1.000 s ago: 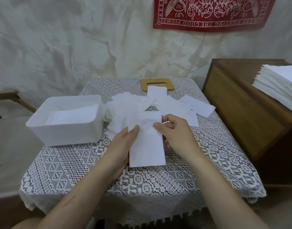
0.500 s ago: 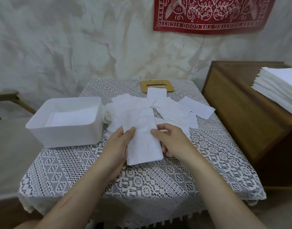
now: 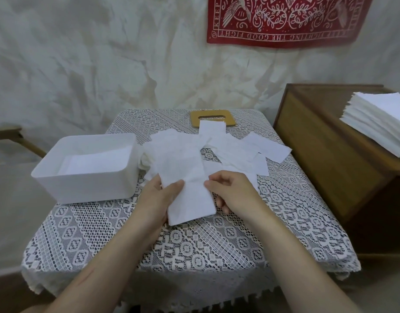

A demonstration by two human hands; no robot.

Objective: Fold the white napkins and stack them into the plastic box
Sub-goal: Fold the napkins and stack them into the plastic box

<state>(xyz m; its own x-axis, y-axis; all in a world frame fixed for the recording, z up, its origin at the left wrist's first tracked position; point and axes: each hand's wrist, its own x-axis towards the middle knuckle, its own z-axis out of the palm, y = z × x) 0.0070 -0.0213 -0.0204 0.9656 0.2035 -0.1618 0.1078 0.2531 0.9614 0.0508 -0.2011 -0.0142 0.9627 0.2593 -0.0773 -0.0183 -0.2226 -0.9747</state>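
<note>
From the head camera, you have one white napkin (image 3: 190,188) between your two hands, low over the middle of the tabletop (image 3: 194,240) with its lace cloth. The napkin is a long strip running away from you, its near end tilted a little toward your left. Your left hand (image 3: 158,195) grips its left edge: the thumb lies on top and the other fingers (image 3: 157,180) are tucked beneath the paper. Your right hand (image 3: 235,190) pinches the right edge about midway along, thumb on top and the remaining fingers curled under, so both hands are closed on the same sheet.

Just beyond the held napkin, a loose heap of napkins (image 3: 237,150) is spread over the far half of the tabletop, several overlapping. One of them partly covers a flat wooden frame (image 3: 195,116) near the far edge.

The plastic box (image 3: 86,184) stands at the left side of the tabletop, close to your left hand and beside the heap. Folded napkins (image 3: 97,161) lie flat inside it.

To your right, a wooden cabinet (image 3: 318,150) carries a tall stack of napkins (image 3: 379,123). A red patterned cloth (image 3: 284,19) hangs on the wall behind.
</note>
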